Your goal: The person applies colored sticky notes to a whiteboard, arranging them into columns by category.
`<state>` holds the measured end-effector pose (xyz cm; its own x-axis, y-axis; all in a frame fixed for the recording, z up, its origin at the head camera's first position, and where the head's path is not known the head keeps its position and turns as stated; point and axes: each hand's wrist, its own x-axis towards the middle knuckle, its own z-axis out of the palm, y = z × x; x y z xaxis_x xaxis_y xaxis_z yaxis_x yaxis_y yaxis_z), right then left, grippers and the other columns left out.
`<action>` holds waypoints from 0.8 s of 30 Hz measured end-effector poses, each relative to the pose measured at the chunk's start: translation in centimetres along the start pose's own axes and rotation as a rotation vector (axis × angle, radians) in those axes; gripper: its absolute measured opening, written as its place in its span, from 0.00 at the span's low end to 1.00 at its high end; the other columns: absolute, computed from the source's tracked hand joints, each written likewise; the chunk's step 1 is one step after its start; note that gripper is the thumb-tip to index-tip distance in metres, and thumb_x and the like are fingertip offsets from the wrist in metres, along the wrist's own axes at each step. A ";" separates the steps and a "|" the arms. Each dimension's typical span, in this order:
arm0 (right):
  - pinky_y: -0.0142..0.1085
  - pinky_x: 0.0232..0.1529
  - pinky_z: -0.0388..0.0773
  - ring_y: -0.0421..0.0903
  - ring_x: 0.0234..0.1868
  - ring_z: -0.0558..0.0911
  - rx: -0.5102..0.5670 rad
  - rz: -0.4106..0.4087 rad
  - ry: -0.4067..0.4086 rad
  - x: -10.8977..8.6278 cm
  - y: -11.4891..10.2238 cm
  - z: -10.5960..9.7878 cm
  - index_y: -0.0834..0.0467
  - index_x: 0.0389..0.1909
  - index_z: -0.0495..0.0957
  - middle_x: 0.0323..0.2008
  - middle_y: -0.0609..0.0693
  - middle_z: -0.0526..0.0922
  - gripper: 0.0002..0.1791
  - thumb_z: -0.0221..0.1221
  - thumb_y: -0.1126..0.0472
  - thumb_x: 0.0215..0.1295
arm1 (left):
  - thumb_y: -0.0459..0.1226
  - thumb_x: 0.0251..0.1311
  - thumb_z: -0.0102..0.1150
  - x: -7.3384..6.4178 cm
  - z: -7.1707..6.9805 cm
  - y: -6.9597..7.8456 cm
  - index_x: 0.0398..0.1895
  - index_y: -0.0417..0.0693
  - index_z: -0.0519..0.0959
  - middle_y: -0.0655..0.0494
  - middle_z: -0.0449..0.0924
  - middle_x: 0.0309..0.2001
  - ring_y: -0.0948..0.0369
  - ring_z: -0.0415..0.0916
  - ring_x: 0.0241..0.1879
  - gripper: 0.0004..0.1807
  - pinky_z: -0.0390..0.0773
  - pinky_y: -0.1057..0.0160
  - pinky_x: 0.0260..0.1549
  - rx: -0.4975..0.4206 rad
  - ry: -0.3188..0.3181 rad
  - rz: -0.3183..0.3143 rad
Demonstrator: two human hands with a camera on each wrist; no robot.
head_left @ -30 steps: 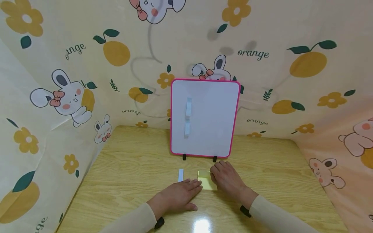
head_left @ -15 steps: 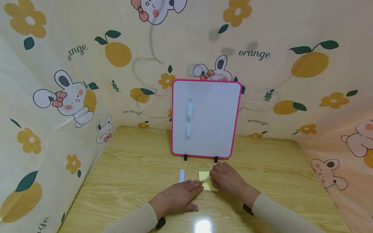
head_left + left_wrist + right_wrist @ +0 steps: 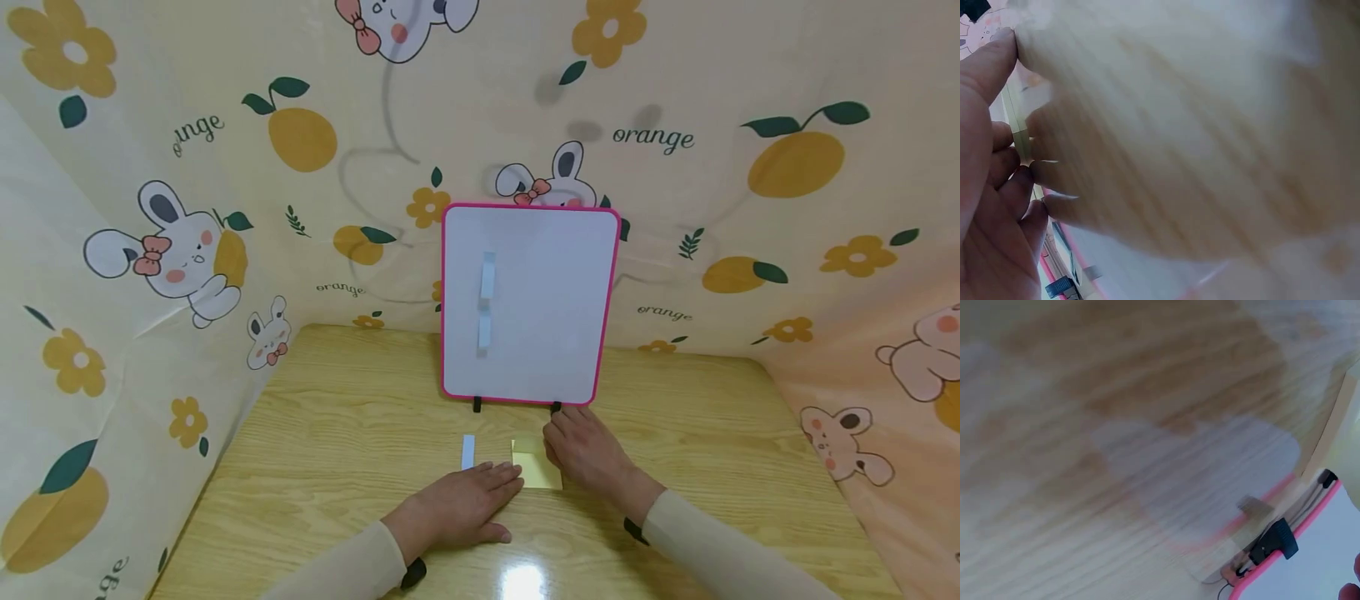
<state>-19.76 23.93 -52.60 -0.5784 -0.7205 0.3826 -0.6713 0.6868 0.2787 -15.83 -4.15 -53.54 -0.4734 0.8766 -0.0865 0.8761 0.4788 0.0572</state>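
A yellow sticky note pad [image 3: 538,473] lies on the table in front of the whiteboard, its far edge lifted and bent in the head view. My left hand [image 3: 461,502] rests flat with straight fingers, the fingertips on the pad's left edge. At the pad's right side my right hand [image 3: 592,454] has curled fingers and pinches the raised sheet; its fingertips are hidden there. Just beyond the left hand lies a narrow light-blue paper strip [image 3: 468,451], its near end against or under the fingers. In the right wrist view only some fingertips [image 3: 1350,592] show at the edge.
A pink-framed whiteboard [image 3: 540,325] stands upright on black feet [image 3: 477,405] behind the hands. Two light-blue strips, an upper strip [image 3: 487,277] and a lower strip [image 3: 483,332], are stuck on its left half. A patterned cloth [image 3: 667,225] surrounds the wooden table [image 3: 360,417].
The note's far edge stands bent up, lies flatter half a second ago, and is bent up again now. My right hand shifts slightly away from me; the left hand stays in place.
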 end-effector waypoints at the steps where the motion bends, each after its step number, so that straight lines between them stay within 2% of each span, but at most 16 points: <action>1: 0.39 0.36 0.70 0.49 0.34 0.70 -0.011 0.001 0.001 0.1 0.1 0.1 0.57 0.32 0.72 0.30 0.49 0.72 0.14 0.41 0.60 0.77 | 0.64 0.79 0.40 0.0 0.0 0.0 0.83 0.47 0.61 0.53 0.59 0.83 0.59 0.55 0.82 0.42 0.59 0.61 0.81 0.000 -0.001 -0.001; 4: 0.39 0.34 0.69 0.50 0.33 0.70 -0.022 0.023 0.002 0.5 0.5 0.4 0.58 0.32 0.71 0.29 0.50 0.72 0.07 0.56 0.62 0.70 | 0.64 0.79 0.41 0.0 -0.1 0.0 0.83 0.47 0.61 0.53 0.59 0.83 0.60 0.55 0.82 0.42 0.59 0.61 0.81 0.001 -0.004 0.000; 8: 0.40 0.34 0.71 0.50 0.34 0.72 -0.022 0.059 -0.016 0.9 0.9 0.8 0.58 0.33 0.72 0.30 0.50 0.75 0.11 0.68 0.62 0.63 | 0.63 0.79 0.41 0.0 -0.2 0.0 0.82 0.46 0.62 0.52 0.60 0.83 0.60 0.56 0.82 0.41 0.60 0.60 0.81 0.016 0.001 0.008; 14: 0.40 0.38 0.73 0.50 0.36 0.73 -0.025 0.101 -0.085 1.3 1.2 1.1 0.58 0.35 0.74 0.33 0.50 0.77 0.11 0.68 0.60 0.68 | 0.63 0.79 0.41 0.1 -0.2 0.1 0.82 0.46 0.62 0.52 0.61 0.82 0.59 0.57 0.82 0.41 0.60 0.61 0.81 0.045 0.011 0.019; 24: 0.42 0.40 0.75 0.52 0.38 0.74 -0.032 0.119 -0.082 1.8 1.9 1.5 0.59 0.37 0.75 0.34 0.52 0.78 0.12 0.69 0.60 0.67 | 0.63 0.79 0.41 0.1 -0.3 0.0 0.83 0.46 0.62 0.52 0.60 0.83 0.60 0.56 0.82 0.41 0.59 0.61 0.81 0.011 -0.009 0.010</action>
<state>-22.76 23.78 -52.71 -0.6898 -0.6385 0.3414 -0.5815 0.7695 0.2642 -15.86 -4.03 -53.28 -0.4641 0.8807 -0.0952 0.8815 0.4697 0.0475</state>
